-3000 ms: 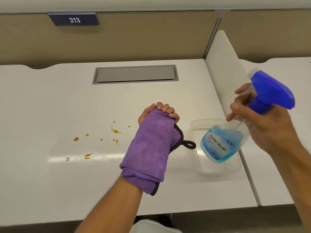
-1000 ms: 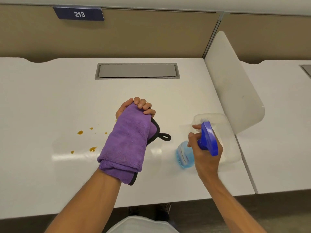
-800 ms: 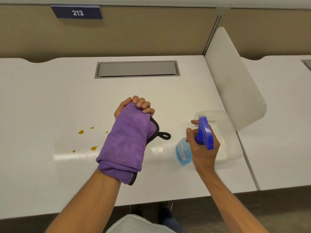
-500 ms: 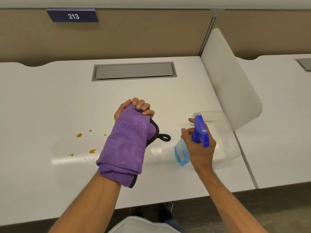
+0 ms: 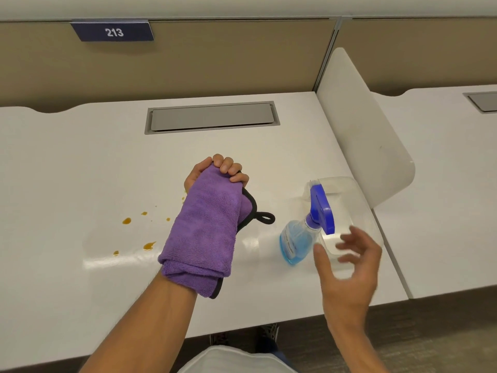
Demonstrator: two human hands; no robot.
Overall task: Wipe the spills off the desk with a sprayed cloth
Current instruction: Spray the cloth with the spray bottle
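Observation:
A purple cloth (image 5: pixel 207 232) with a black edge and loop is draped over the back of my left hand (image 5: pixel 220 169), whose fingers are closed on its far end above the white desk (image 5: pixel 80 168). Several orange-brown spill drops (image 5: pixel 126 221) lie on the desk just left of the cloth. A spray bottle (image 5: pixel 306 230) with blue liquid and a blue trigger head stands on the desk to the right. My right hand (image 5: pixel 347 262) hovers just right of the bottle, fingers spread, holding nothing.
A clear plastic tray (image 5: pixel 349 192) sits behind the bottle near the desk's right edge. A white divider panel (image 5: pixel 360 130) separates this desk from the neighbouring one. A grey cable hatch (image 5: pixel 211 117) is set into the desk's rear. The front edge is close to my body.
My right hand set the spray bottle down on the desk, let go and pulled back slightly to the right. My left hand with the cloth stayed put.

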